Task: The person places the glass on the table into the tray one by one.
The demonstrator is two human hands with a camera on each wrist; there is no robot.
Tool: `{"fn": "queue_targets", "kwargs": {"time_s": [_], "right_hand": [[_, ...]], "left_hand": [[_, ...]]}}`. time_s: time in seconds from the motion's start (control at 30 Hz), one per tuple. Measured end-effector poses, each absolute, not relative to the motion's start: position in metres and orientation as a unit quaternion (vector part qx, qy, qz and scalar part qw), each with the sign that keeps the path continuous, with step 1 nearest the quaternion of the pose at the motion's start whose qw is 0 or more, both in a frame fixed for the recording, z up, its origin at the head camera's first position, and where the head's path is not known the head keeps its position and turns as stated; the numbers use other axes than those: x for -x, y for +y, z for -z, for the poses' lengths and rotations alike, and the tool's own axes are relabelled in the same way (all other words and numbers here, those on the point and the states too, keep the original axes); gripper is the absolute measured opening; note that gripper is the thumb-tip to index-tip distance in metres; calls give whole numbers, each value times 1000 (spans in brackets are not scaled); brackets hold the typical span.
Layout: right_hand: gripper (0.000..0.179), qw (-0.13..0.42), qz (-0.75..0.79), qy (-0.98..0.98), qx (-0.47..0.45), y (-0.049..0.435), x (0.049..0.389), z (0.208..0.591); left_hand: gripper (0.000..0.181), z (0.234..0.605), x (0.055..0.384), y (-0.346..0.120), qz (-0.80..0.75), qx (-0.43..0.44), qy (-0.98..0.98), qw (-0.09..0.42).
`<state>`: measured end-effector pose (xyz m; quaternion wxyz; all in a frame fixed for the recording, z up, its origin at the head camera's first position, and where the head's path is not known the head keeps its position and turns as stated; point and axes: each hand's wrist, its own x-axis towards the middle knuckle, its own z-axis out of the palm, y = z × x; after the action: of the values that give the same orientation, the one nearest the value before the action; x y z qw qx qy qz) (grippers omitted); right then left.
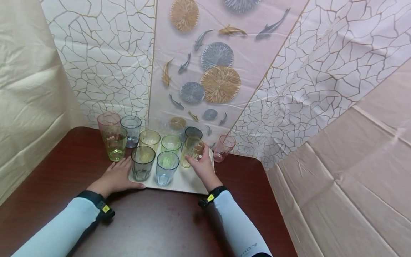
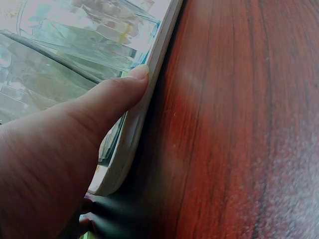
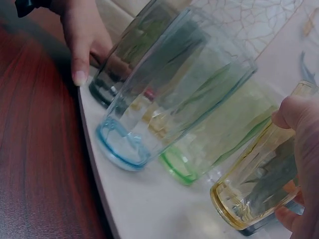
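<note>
My right hand holds a yellow drinking glass between thumb and fingers, over the right part of a white tray. In the right wrist view the glass's base is low, close to the tray; whether it touches is unclear. My left hand rests at the tray's front left corner. Its thumb lies along the front edge and its fingers stretch along the left side. Nearest to it on the tray is a grey glass. Beside that stands a blue glass, with a green glass behind.
Another yellow glass, a dark glass and a clear one stand farther back. Left of the tray are pink, green and blue-grey glasses. A pink glass stands to the right, near the patterned cloth.
</note>
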<state>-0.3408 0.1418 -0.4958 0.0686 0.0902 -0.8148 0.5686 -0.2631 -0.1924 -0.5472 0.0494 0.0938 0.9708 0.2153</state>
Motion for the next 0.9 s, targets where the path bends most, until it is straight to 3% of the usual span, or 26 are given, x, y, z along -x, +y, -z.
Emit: {"fn": "queue_targets", "kwargs": {"time_s": [0.9], "right_hand": [[87, 40, -563, -822, -72, 139, 347, 522]], "left_hand": [[141, 546, 263, -192, -213, -90, 971, 54]]}}
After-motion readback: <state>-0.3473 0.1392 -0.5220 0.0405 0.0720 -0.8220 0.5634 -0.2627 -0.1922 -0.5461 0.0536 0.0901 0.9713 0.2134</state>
